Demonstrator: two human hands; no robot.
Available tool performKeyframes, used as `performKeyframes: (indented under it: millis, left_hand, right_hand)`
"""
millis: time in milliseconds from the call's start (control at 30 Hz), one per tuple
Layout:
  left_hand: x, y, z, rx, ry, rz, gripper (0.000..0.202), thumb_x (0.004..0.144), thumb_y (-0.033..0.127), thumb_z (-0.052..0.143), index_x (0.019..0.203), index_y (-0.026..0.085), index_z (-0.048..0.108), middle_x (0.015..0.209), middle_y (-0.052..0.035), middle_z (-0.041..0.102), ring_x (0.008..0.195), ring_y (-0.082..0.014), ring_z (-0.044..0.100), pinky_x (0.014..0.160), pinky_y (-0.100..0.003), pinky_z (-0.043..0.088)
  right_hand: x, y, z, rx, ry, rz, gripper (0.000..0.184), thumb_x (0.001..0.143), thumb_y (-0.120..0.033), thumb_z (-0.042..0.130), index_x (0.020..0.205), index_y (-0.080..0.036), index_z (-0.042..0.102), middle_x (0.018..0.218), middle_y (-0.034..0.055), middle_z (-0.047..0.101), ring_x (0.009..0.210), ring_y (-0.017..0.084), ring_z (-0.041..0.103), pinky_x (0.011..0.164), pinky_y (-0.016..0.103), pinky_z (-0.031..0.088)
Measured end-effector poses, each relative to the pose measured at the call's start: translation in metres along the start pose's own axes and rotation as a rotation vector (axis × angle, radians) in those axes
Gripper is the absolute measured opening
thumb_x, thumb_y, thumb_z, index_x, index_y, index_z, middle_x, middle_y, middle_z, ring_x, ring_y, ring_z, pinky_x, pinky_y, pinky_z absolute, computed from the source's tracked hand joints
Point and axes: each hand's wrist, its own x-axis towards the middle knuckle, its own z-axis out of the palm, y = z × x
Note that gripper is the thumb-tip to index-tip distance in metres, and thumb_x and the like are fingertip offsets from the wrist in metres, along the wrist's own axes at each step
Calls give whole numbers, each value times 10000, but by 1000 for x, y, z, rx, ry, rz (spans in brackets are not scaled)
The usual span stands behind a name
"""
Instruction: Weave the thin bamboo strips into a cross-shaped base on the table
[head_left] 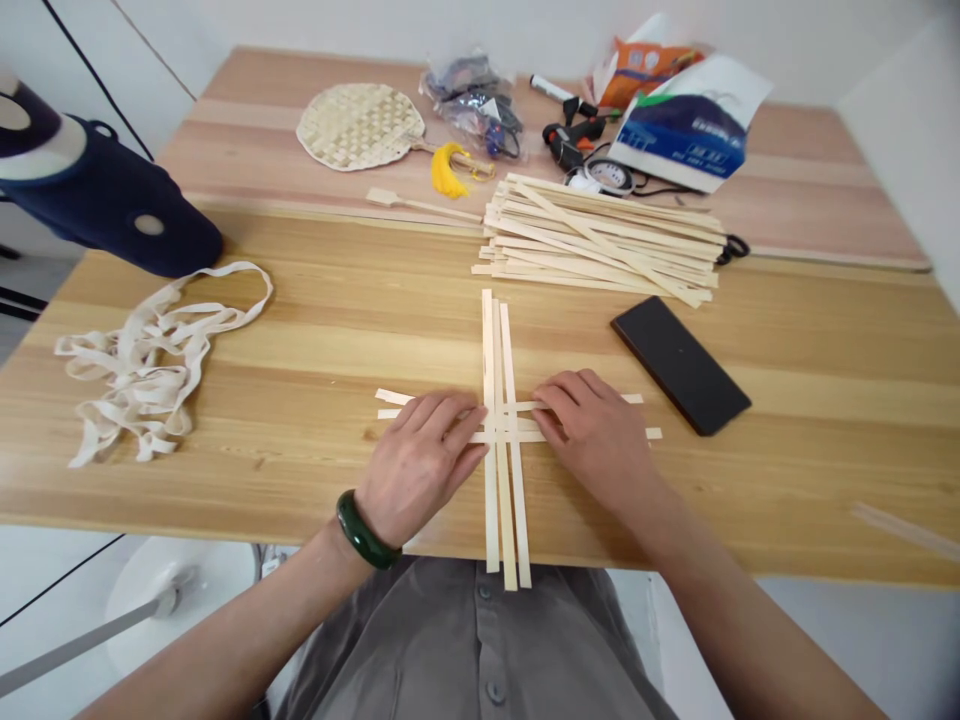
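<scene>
Two bare hands work at the near edge of a pale wooden table point(300, 340). The left hand point(420, 465), with a dark green bangle point(364, 530) on its wrist, and the right hand point(596, 440) lie flat on either side of a crossing of thin bamboo strips point(504, 520). Three long strips run away from the person, side by side, and overhang the table's near edge. A few shorter strips cross them at right angles beneath the hands. The fingers of each hand are extended and close together, pressing down from above rather than pinching anything. The left fingertips reach the upright strips, while the right fingers rest on the crosswise strips just beside them. Beyond the crossing lies a loose stack of similar bamboo strips point(600, 235), with a black phone point(679, 365) to its right. A tangled cream ribbon point(150, 365) lies on the left. Farther back are a round woven fan point(360, 127) with a yellow tassel point(448, 170), a black glue gun point(574, 135), a clear plastic bag point(472, 105) of dark items, and a blue-and-white bag point(679, 125).
</scene>
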Motion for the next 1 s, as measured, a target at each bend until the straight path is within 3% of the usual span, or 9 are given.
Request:
performKeyframes:
  millis: [333,767,1000]
  left_hand:
    - [-1,-1,5,-22,57,-13,223,924,206,602,1126,120,643,1112,-122,688,1039,-266,625,903,-456,547]
    - [-3,2,11,-18,88,-34,232,922,184,608,1136,101,633,1104,-115,672,1047,-254,610,902,-433,566]
    - [-5,5,10,1,106,-48,235,935,196,587,1148,108,629,1112,-109,677,1054,-245,620,883,-405,593]
  right_hand:
    - [4,-2,1,-34,-1,-81,199,975,-246,543,826,-172,652,821,49,668,810,198,553,688,315,407]
    - [8,-4,4,-70,19,-54,212,961,-230,563,764,-184,628,790,33,646,785,193,545,641,317,374]
    - [8,-5,3,1,47,-57,144,955,-200,550,847,-177,643,855,56,672,840,204,587,672,325,447]
